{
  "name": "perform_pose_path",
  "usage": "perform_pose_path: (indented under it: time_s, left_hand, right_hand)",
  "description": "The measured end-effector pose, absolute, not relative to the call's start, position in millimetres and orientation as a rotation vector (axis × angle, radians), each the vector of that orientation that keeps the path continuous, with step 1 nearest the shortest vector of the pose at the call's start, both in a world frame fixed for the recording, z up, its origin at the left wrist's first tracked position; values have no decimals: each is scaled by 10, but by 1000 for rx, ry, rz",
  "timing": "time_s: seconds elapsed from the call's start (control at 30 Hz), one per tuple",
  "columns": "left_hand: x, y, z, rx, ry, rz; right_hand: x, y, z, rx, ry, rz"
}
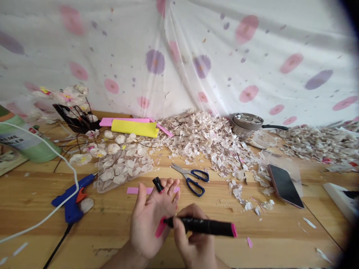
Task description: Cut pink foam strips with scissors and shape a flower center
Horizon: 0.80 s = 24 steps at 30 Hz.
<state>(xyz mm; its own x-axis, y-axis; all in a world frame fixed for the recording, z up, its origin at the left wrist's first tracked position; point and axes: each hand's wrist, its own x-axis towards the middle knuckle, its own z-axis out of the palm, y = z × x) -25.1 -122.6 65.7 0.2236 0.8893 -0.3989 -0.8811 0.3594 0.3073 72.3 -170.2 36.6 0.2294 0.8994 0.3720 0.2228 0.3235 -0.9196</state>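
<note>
I see my left hand (pixel 151 220) palm-up over the wooden table (pixel 112 220), fingers loosely spread, a small pink petal piece (pixel 160 227) lying on the palm & a black marker cap (pixel 158 185) pinched between fingertips. My right hand (pixel 193 243) grips a black marker (pixel 202 226), pink end cap pointing right, nib touching the petal piece.

Step, by my read: coloring the piece pink, mid-stroke. Next move prob. calls for steady palm support & light nib pressure so the thin piece doesn't slide or tear.

Nearby: pink paper strip (pixel 134 190) behind the fingers, blue-handled scissors (pixel 192 179), blue glue gun (pixel 74 200) at left, phone (pixel 284 185) at right, a heap of pale petal scraps (pixel 204 138) further back.

Hard to make out: nib tip is hidden by my fingers; the petal piece's full shape is partly covered; both wrists cut off at bottom edge.
</note>
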Motion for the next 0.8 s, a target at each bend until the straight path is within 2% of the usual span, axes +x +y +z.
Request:
perform_pose_path:
  time_s: [0.8]
  left_hand:
    - [-270,-1230,664,-10,513,1187]
  right_hand:
    - [824,-1672,282,-1147,-1351,689]
